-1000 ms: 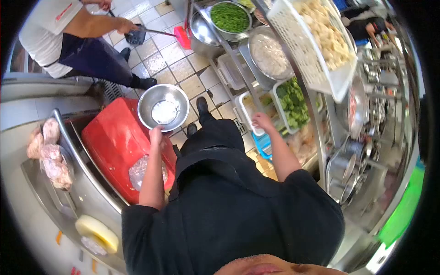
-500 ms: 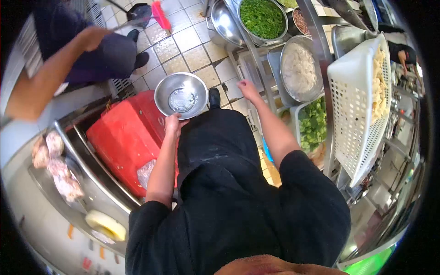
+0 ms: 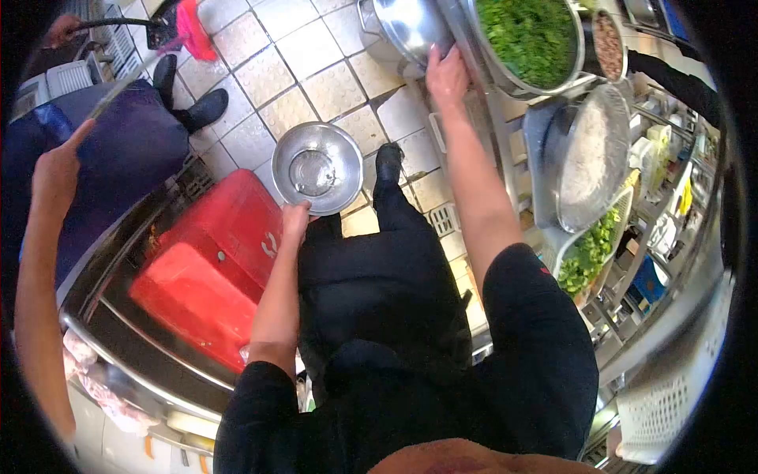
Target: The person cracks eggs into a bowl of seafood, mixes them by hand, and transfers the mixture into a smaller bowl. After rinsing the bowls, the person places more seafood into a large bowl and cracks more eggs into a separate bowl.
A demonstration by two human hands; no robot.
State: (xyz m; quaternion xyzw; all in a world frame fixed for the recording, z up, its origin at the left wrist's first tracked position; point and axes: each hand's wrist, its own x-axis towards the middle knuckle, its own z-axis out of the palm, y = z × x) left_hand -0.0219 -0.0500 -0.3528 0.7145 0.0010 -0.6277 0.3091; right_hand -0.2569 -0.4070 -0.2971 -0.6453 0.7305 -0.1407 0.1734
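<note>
My left hand (image 3: 296, 220) grips the near rim of a round steel bowl (image 3: 317, 168), which hangs over the tiled floor with a few bits at its bottom. My right hand (image 3: 448, 77) reaches forward to the edge of a large steel pot with a shiny lid (image 3: 410, 28). Its fingers are partly spread at the lid's rim, and nothing shows in them. Right of that hand stands a big pot of chopped greens (image 3: 529, 39).
A red container (image 3: 209, 265) sits at the left beside a steel counter edge (image 3: 150, 371). Another person in dark clothes holds a pole with a pink head (image 3: 193, 31). On the right rack are a bowl of white food (image 3: 588, 158), leafy greens (image 3: 588, 257) and a white basket (image 3: 663, 411).
My right hand has moved forward to the lidded pot. The view has shifted toward the rack. My left hand still holds the bowl, and the other person's arm and pole have moved.
</note>
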